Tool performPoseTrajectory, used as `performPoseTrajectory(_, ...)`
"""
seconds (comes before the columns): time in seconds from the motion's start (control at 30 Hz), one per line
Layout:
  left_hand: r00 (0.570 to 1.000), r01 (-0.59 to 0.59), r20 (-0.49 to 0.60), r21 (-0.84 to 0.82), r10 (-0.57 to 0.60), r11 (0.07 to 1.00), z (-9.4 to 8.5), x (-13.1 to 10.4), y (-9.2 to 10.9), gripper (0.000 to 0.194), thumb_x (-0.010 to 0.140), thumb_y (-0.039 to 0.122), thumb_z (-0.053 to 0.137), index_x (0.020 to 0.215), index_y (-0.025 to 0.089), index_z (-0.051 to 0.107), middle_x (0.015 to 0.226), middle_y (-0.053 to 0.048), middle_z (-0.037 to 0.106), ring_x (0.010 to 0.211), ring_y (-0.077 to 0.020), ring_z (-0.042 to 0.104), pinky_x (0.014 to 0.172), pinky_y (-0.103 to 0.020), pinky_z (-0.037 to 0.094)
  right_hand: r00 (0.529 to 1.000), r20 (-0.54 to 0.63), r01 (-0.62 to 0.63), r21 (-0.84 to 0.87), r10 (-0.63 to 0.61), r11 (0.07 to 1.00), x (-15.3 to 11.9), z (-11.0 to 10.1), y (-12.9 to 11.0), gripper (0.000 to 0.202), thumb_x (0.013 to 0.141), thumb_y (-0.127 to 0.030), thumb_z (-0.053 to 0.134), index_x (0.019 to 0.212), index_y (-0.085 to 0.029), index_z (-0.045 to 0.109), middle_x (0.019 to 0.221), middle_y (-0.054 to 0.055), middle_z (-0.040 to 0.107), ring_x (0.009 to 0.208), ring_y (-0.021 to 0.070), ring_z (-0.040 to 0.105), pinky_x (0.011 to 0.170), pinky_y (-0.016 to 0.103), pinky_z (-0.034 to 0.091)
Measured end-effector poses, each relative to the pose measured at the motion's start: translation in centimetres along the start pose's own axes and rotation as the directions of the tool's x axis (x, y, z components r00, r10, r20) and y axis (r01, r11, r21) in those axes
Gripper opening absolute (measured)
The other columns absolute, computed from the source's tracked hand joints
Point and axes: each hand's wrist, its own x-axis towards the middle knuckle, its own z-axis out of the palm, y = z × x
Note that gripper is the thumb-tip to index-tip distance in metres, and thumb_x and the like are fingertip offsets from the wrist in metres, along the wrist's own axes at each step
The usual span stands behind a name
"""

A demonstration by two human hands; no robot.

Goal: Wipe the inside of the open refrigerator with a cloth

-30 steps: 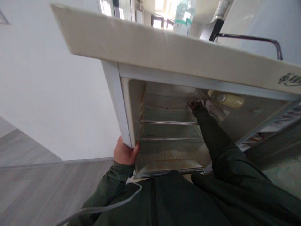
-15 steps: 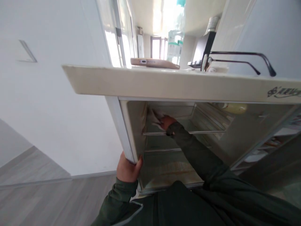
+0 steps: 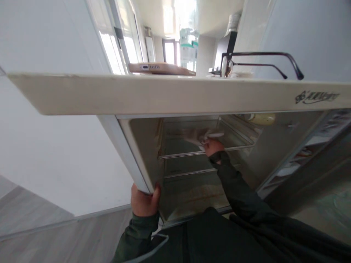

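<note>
Right hand (image 3: 212, 147) bunches a crumpled white cloth (image 3: 197, 136) against the upper glass shelf (image 3: 181, 153) inside the small open white fridge (image 3: 137, 160). Left hand (image 3: 143, 201) clamps the fridge's front left edge. A tan phone (image 3: 161, 68) and black-framed glasses (image 3: 260, 64) lie on its top; hard rubbing could likely rock the fridge and slide them off.

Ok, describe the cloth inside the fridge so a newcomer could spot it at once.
Look into the open small white fridge, at the upper glass shelf. There the right hand presses a crumpled white cloth near the back wall, the only soft, wrinkled thing among the hard shelves.
</note>
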Motion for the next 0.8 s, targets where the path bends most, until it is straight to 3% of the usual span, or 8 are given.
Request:
performPoseTrajectory(0.13, 0.999, 0.030, 0.022, -0.015, -0.030, 0.999, -0.3, 0.0, 0.0, 0.046, 0.084, 0.053, 0.056, 0.107, 0.013, 0.058, 0.103, -0.016, 0.062, 0.101, -0.0313, 0.064, 0.082, -0.043, 0.055, 0.934, -0.021, 0.356, 0.132, -0.356, 0.925, -2.9, 2.0, -7.1, 0.034, 0.086, -0.015, 0.051, 0.113, -0.017, 0.073, 0.120, 0.012, 0.068, 0.112, 0.0247, 0.061, 0.100, 0.036, 0.046)
performPoseTrajectory(0.23, 0.997, 0.055, 0.053, -0.016, -0.054, 0.998, -0.6, 0.0, 0.1, 0.048, 0.083, 0.052, 0.058, 0.110, 0.013, 0.057, 0.104, -0.017, 0.062, 0.102, -0.0325, 0.064, 0.083, -0.044, 0.056, 0.916, -0.023, 0.399, 0.136, -0.400, 0.907, -2.9, 2.1, -7.2, 0.039, 0.084, -0.014, 0.050, 0.115, -0.019, 0.074, 0.120, 0.010, 0.068, 0.113, 0.0242, 0.061, 0.100, 0.036, 0.044)
performPoseTrajectory(0.43, 0.998, 0.052, 0.048, -0.040, -0.050, 0.998, -0.6, 0.1, 0.0, 0.041, 0.082, 0.049, 0.060, 0.104, 0.014, 0.057, 0.100, -0.015, 0.062, 0.099, -0.0313, 0.065, 0.083, -0.043, 0.056, 0.964, -0.262, -0.051, -0.043, 0.038, 0.998, -0.3, 1.3, 6.7, 0.030, 0.081, -0.020, 0.046, 0.084, -0.016, 0.075, 0.097, 0.012, 0.072, 0.101, 0.0275, 0.060, 0.093, 0.039, 0.042)
performPoseTrajectory(0.57, 0.999, 0.037, 0.014, -0.066, -0.036, 0.997, -0.4, 0.0, 0.0, 0.034, 0.084, 0.048, 0.060, 0.099, 0.018, 0.056, 0.095, -0.012, 0.061, 0.094, -0.0296, 0.064, 0.079, -0.042, 0.055, 0.787, -0.542, -0.298, 0.087, 0.296, 0.951, -1.1, 2.2, 15.4, 0.033, 0.077, -0.019, 0.042, 0.091, -0.013, 0.072, 0.099, 0.018, 0.067, 0.103, 0.0302, 0.058, 0.096, 0.043, 0.043)
performPoseTrajectory(0.63, 1.000, 0.021, -0.008, -0.077, -0.022, 0.997, -0.3, 0.0, 0.0, 0.031, 0.085, 0.047, 0.059, 0.097, 0.019, 0.055, 0.092, -0.011, 0.060, 0.091, -0.0289, 0.063, 0.076, -0.042, 0.054, 0.648, -0.633, -0.375, 0.220, 0.424, 0.901, -2.2, 4.0, 16.2, 0.035, 0.074, -0.018, 0.041, 0.095, -0.010, 0.068, 0.100, 0.022, 0.063, 0.107, 0.0310, 0.057, 0.097, 0.044, 0.044)
performPoseTrajectory(0.7, 1.000, 0.002, -0.021, -0.084, -0.003, 0.996, -0.2, 0.0, 0.1, 0.027, 0.086, 0.046, 0.057, 0.094, 0.020, 0.054, 0.089, -0.009, 0.059, 0.088, -0.0282, 0.062, 0.074, -0.042, 0.053, 0.583, -0.615, -0.372, 0.378, 0.531, 0.847, -3.7, 6.9, 14.6, 0.035, 0.072, -0.019, 0.041, 0.096, -0.010, 0.064, 0.099, 0.023, 0.061, 0.108, 0.0310, 0.058, 0.097, 0.044, 0.046)
performPoseTrajectory(0.73, 1.000, -0.007, -0.027, -0.089, 0.004, 0.996, -0.1, -0.1, 0.1, 0.026, 0.087, 0.045, 0.057, 0.093, 0.021, 0.054, 0.088, -0.009, 0.059, 0.087, -0.0279, 0.062, 0.074, -0.042, 0.053, 0.604, -0.563, -0.339, 0.459, 0.564, 0.821, -4.5, 8.7, 13.1, 0.033, 0.071, -0.020, 0.042, 0.095, -0.012, 0.063, 0.098, 0.022, 0.061, 0.106, 0.0309, 0.059, 0.096, 0.044, 0.048)
performPoseTrajectory(0.8, 0.999, -0.017, -0.039, -0.097, 0.014, 0.995, -0.1, -0.1, 0.0, 0.024, 0.088, 0.045, 0.056, 0.092, 0.021, 0.054, 0.088, -0.008, 0.060, 0.087, -0.0272, 0.063, 0.075, -0.041, 0.053, 0.787, -0.354, -0.193, 0.635, 0.504, 0.748, -6.3, 12.4, 9.1, 0.030, 0.069, -0.024, 0.045, 0.092, -0.020, 0.063, 0.096, 0.017, 0.065, 0.098, 0.0292, 0.064, 0.091, 0.044, 0.054)
